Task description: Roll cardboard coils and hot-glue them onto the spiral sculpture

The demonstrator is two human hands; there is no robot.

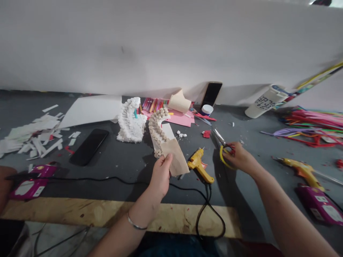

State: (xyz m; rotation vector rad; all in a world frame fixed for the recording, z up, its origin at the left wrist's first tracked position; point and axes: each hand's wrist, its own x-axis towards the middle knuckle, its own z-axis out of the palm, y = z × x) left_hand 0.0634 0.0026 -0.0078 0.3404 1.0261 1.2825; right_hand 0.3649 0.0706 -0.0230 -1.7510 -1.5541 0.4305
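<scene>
My left hand (161,173) pinches a piece of brown paper (174,157) by its lower left edge, thumb on top. In my right hand (239,157) are scissors (220,137) with yellow handles, fingers at the loops and blades pointing away. Between the hands lies a yellow hot glue gun (198,164), nozzle facing the wall. Just beyond the paper, partly covered by it, is a curved piece set with rolled beige paper coils (157,128). Left of that stands a similar shape covered in white rolls (131,123).
A black phone (89,147) and white paper strips (29,137) lie left. Along the wall are a paper cup (180,101), a leaning phone (211,94) and a tumbler (265,101). Pipe cleaners (316,123) and a second glue gun (302,171) lie right. A black cord (118,179) crosses in front.
</scene>
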